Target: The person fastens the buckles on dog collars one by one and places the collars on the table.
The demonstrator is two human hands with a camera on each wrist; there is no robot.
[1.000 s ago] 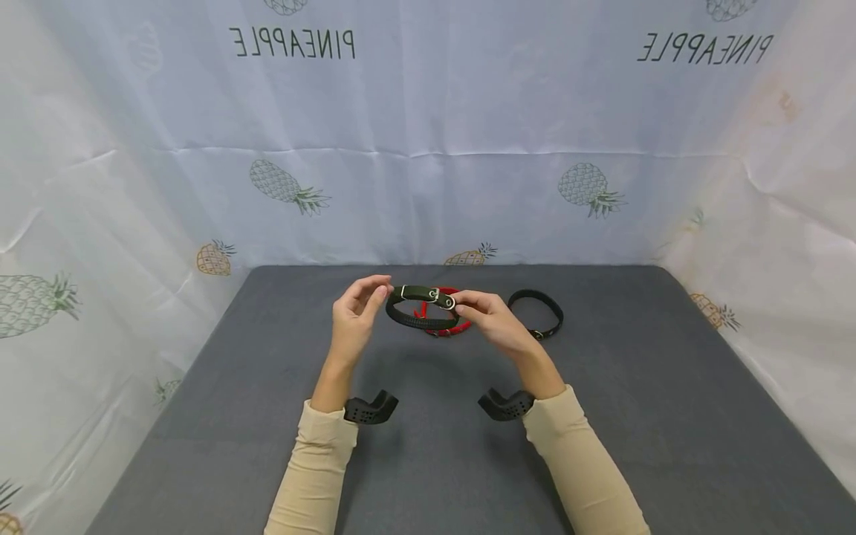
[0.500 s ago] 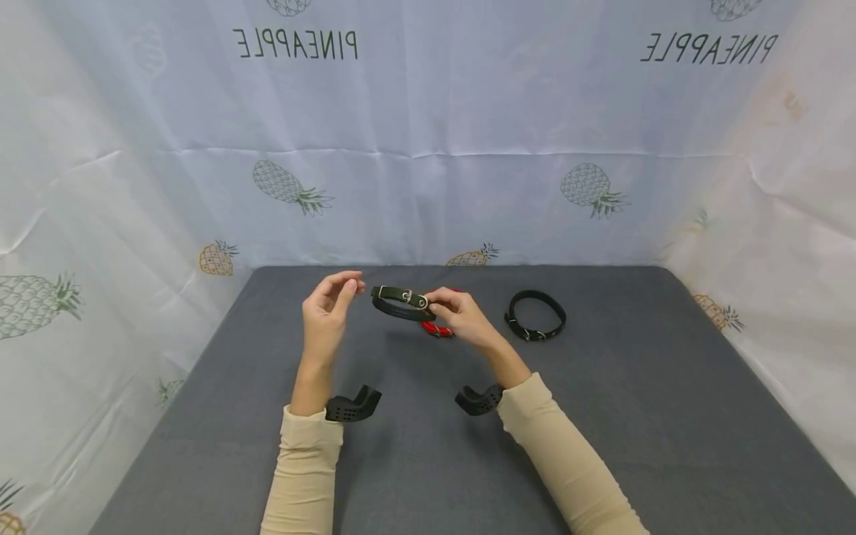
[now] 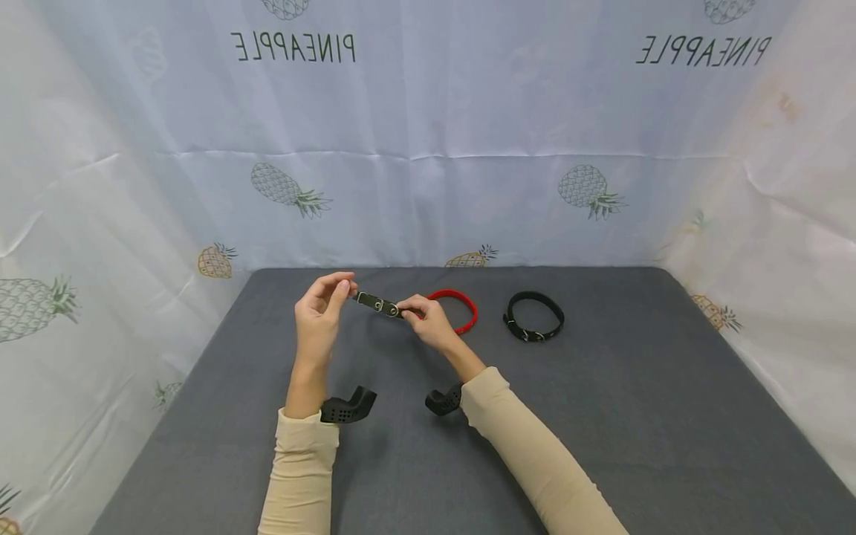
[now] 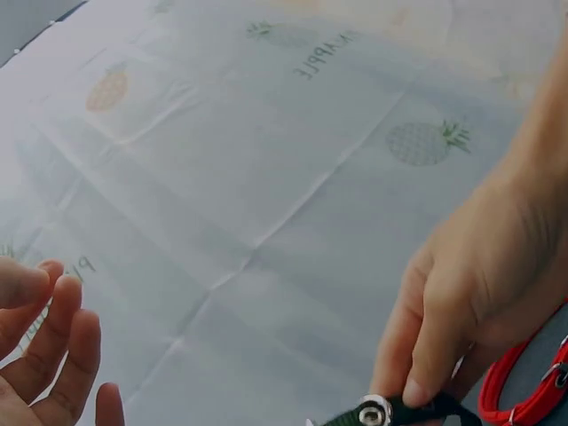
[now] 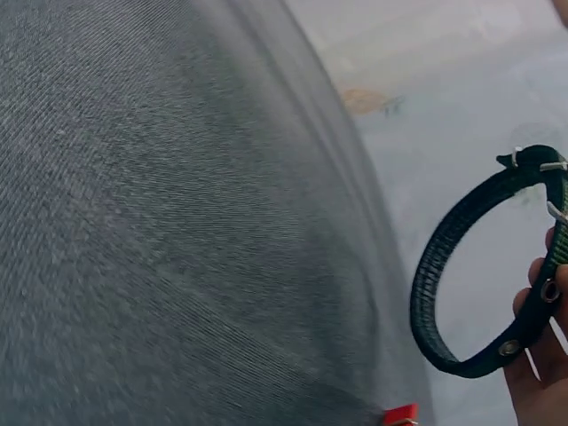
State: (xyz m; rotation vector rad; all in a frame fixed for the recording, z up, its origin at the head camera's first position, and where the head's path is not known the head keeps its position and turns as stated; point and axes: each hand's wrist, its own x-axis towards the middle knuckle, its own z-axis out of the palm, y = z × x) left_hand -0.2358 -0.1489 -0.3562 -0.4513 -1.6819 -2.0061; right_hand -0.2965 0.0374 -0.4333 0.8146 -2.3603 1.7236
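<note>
My right hand [image 3: 431, 323] pinches a dark green buckled collar [image 3: 377, 303] and holds it raised above the table. In the right wrist view the collar [image 5: 424, 275] shows as a closed loop with metal eyelets and a buckle, my right fingers [image 5: 541, 364] gripping its eyelet side. My left hand [image 3: 316, 319] is raised close to the collar's left end. The left wrist view shows that left hand [image 4: 53, 364] with loosely bent fingers and nothing between them, apart from the collar [image 4: 399, 414].
A red collar [image 3: 473, 316] lies on the grey table [image 3: 602, 416] behind my right hand, partly hidden by it. Right of it lies a black buckled collar [image 3: 533, 336]. A pineapple-print curtain [image 3: 428, 208] hangs behind the table.
My right hand has moved left with the dark green collar, tilting it, and more of the red collar shows. My left hand has let go of the collar and shifted left.
</note>
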